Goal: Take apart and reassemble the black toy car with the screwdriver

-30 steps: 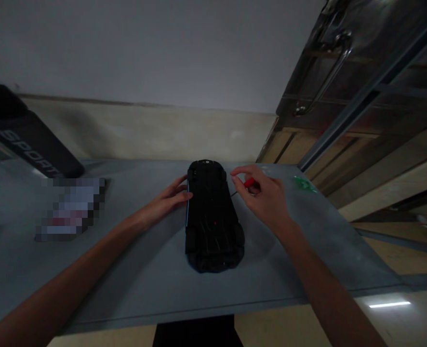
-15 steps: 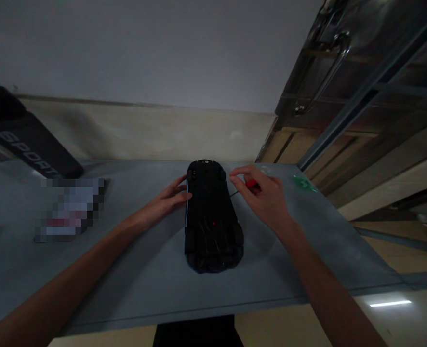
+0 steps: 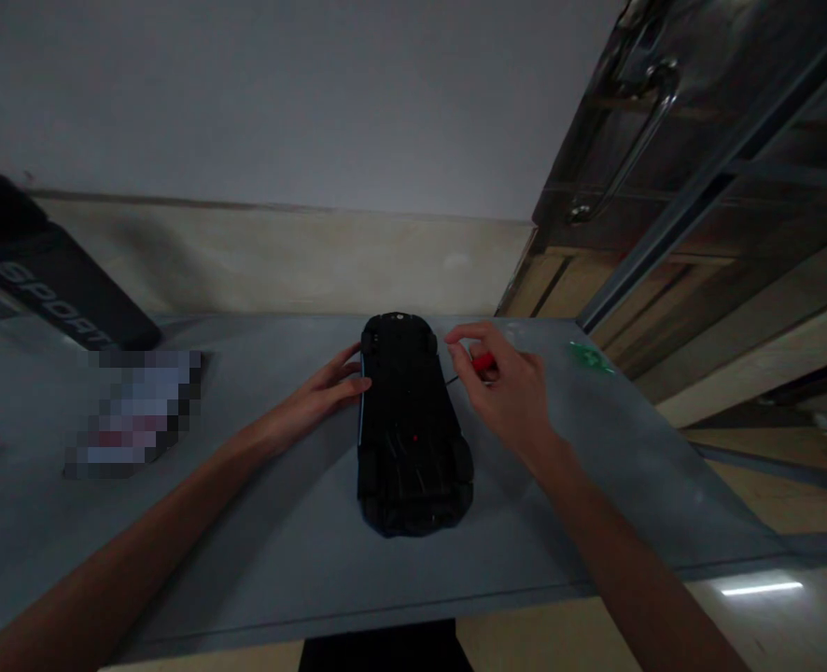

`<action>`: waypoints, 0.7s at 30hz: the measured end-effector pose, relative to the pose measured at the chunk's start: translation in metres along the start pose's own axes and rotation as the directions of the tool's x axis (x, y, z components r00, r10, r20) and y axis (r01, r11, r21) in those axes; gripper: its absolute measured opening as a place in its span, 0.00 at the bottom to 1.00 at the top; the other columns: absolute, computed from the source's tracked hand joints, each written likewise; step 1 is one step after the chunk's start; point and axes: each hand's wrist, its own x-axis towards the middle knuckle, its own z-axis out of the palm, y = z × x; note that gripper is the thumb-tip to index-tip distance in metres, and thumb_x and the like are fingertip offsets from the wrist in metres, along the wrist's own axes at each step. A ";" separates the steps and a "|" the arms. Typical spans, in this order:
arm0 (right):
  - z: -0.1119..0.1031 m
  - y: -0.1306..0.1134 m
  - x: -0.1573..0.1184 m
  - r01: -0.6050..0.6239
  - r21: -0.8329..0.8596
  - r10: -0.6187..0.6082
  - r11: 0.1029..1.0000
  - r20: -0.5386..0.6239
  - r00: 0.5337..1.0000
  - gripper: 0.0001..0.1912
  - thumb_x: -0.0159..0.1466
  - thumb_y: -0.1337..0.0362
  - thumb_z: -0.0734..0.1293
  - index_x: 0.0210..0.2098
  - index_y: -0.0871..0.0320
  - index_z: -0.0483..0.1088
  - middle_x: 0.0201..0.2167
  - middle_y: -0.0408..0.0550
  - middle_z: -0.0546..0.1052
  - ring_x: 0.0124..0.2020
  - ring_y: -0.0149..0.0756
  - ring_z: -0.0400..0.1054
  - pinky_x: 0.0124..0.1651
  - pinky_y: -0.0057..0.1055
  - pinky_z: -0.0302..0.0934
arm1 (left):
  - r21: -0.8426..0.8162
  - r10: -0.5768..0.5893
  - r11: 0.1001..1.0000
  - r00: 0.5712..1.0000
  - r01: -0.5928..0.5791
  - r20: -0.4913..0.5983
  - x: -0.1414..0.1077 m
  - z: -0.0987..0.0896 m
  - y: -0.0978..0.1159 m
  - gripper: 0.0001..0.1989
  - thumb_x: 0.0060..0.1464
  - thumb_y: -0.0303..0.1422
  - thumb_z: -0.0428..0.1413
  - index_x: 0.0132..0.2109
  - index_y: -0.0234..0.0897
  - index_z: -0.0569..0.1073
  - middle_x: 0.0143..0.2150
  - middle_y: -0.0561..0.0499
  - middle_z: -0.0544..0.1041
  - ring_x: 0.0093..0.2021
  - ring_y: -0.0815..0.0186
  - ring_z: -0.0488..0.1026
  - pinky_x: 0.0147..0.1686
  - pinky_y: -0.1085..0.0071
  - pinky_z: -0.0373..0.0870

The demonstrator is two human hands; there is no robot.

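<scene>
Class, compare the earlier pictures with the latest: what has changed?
The right hand now bares slightly more of the thin red-handled tool; nothing was taken or released. The left hand stays against the upturned black toy car, with no clear shift on the grey table.

Table (image 3: 280, 560): grey-topped, stretching before you
Toy car (image 3: 410, 401): underside up, in front of you
Dark bottle (image 3: 70, 280): to your left, lettered SPORT
Pixelated item (image 3: 140, 406): near the bottle, details hidden
Green item (image 3: 591, 357): on your right
</scene>
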 end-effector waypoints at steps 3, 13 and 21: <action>-0.001 -0.005 -0.001 0.051 0.017 -0.051 0.999 0.019 0.999 0.11 0.80 0.65 0.62 0.53 0.49 0.76 0.27 0.38 0.73 0.26 0.35 0.69 0.34 0.33 0.65 | 0.012 -0.020 1.000 1.000 0.020 -0.015 0.000 0.000 -0.001 0.50 0.61 0.52 0.70 0.85 0.59 0.62 0.81 0.45 0.72 0.81 0.39 0.68 0.81 0.38 0.61; -0.008 -0.001 0.001 0.125 -0.114 -0.125 0.986 0.007 0.992 0.06 0.81 0.59 0.68 0.52 0.47 0.79 0.29 0.41 0.79 0.29 0.39 0.73 0.40 0.37 0.69 | 0.019 0.007 1.000 0.999 -0.008 0.032 -0.001 -0.004 -0.003 0.50 0.63 0.53 0.69 0.86 0.56 0.60 0.84 0.43 0.69 0.84 0.39 0.62 0.82 0.43 0.61; -0.008 -0.003 0.003 0.145 -0.053 -0.142 0.988 0.067 0.988 0.14 0.78 0.65 0.66 0.60 0.50 0.76 0.35 0.44 0.80 0.34 0.40 0.74 0.43 0.37 0.70 | -0.020 0.008 1.000 1.000 -0.008 0.013 0.001 -0.003 -0.005 0.51 0.62 0.50 0.71 0.86 0.55 0.61 0.82 0.43 0.72 0.82 0.38 0.67 0.81 0.43 0.64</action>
